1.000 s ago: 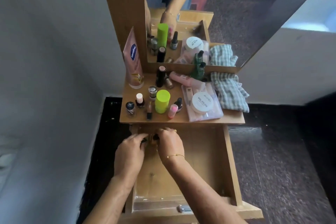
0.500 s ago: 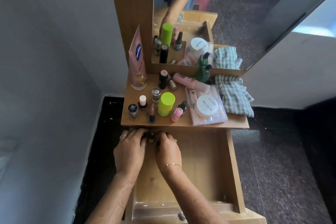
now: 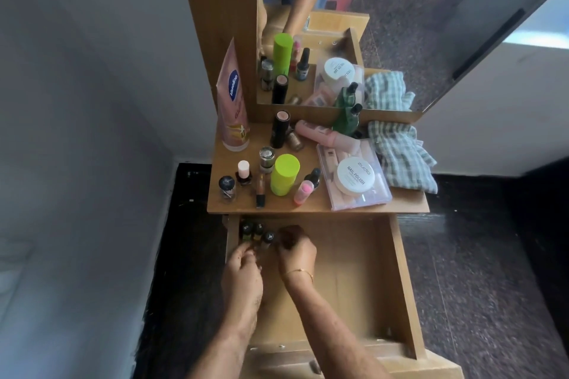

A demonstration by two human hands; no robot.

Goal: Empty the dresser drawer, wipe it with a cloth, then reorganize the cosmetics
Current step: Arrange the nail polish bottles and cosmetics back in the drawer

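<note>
Head view shows the open wooden drawer (image 3: 363,286) under the wooden shelf (image 3: 320,204). Three small dark-capped bottles (image 3: 257,232) stand in its back left corner. Both hands are right beside them. I cannot tell if the left hand (image 3: 243,274) or the right hand (image 3: 297,251) is holding one, because the curled fingers hide it. To do this well, line the bottles up tight and upright, one by one. One checked cloth (image 3: 400,157) and one lime green tube (image 3: 284,174) wait on the shelf.
</note>
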